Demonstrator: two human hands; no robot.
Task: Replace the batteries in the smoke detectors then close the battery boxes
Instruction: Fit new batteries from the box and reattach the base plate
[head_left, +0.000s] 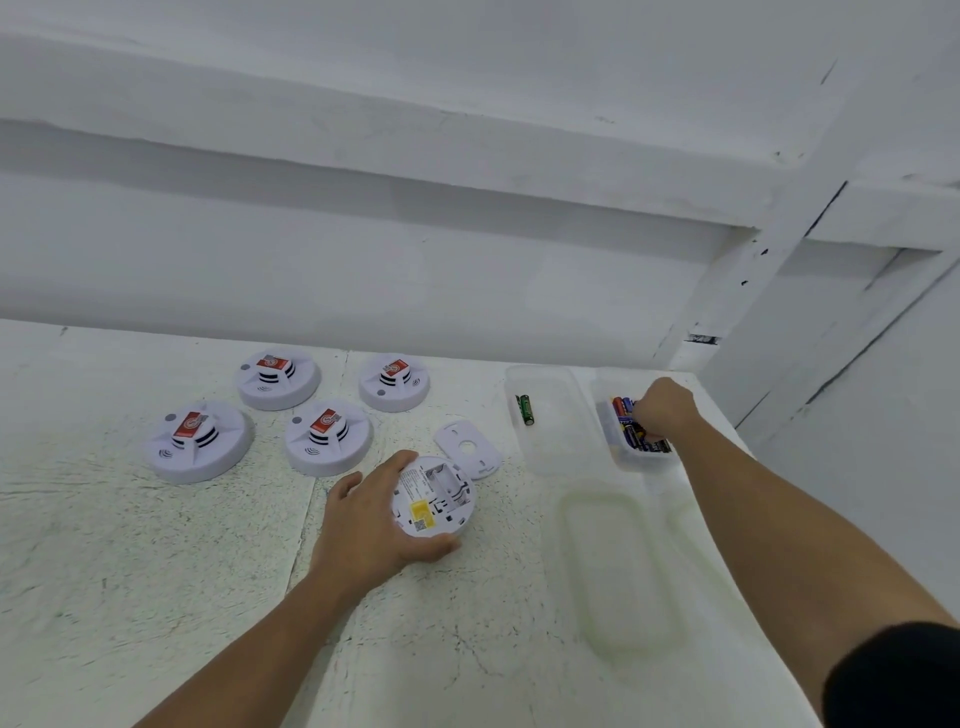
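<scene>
Waiting detectors: four closed detectors (328, 438) stand at the left-centre of the frame, well apart from both my grips.
Left grip: my left grip (374, 519) is clamped on the open detector (434, 496), fingers and thumb curled round its rim, and steadies it on the surface (156, 571).
Open detector: it lies back-up at the lower centre. The battery bay (444, 480) looks empty, and its long axis seems to run toward the upper right.
Cover: the cover (467, 449) lies flat just beyond the open detector.
Tray: a clear tray (545, 457) holds one green battery (524, 409), lengthwise up the frame.
Right grip: my right grip (665, 408) is curled down into the battery box (623, 457). The fingertips are hidden, so I cannot tell if they pinch one.
Key relation: the bay lies left of and below my right grip, with the tray between them.
Room: the surface ends just right of the box, and two clear lids (618, 561) lie below it. The way left over the tray looks open, I think.
</scene>
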